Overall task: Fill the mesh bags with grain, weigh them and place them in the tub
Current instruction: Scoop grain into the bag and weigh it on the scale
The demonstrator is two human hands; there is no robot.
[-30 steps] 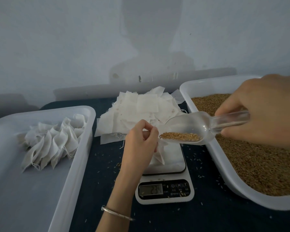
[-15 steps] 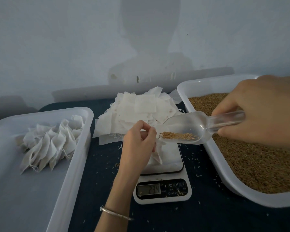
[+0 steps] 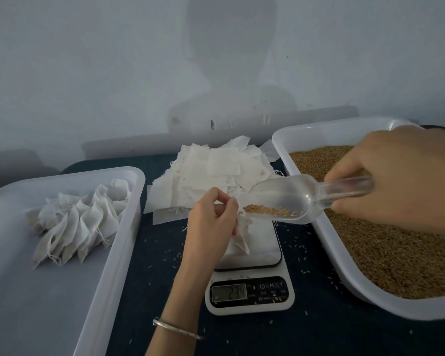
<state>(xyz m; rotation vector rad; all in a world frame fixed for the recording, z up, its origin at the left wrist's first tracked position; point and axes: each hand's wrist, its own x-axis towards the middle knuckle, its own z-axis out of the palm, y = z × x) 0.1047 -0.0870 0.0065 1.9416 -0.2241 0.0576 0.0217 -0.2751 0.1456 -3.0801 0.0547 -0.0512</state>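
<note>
Since a second ago, the heap of grain in your clear plastic scoop (image 3: 290, 199) has thinned to a scatter near its lip, and the scale readout has crept up. Your left hand (image 3: 213, 217) pinches the mouth of the small white mesh bag (image 3: 242, 236), which sags below your fingers onto the white digital kitchen scale (image 3: 249, 273). Your right hand (image 3: 401, 176) is wrapped round the scoop's handle, its lip just at the pinched opening. The bag looks limp and light, so hold it by the rim, spread wide. Filled bags (image 3: 80, 222) lie in the white plastic tub (image 3: 129, 191) left of your grip.
</note>
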